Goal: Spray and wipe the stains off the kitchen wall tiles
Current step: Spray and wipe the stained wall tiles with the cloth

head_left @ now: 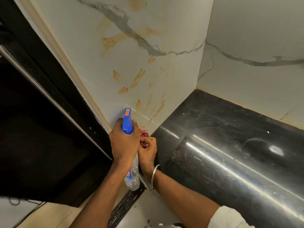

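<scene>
My left hand (124,142) grips a spray bottle (128,122) with a blue trigger head and a clear body, its nozzle pointing up at the wall. Right beside it, my right hand (148,151) clutches a bunched red cloth (144,134) near the counter's left corner. The white marble-look wall tiles (92,51) carry several orange-brown stains (137,79), smeared from just above the bottle up to the top of the view.
A glossy black stone countertop (230,145) fills the right side and meets a second tiled wall (246,38) at the back. A dark cabinet or door frame (41,112) runs along the left. A metal bangle (155,173) sits on my right wrist.
</scene>
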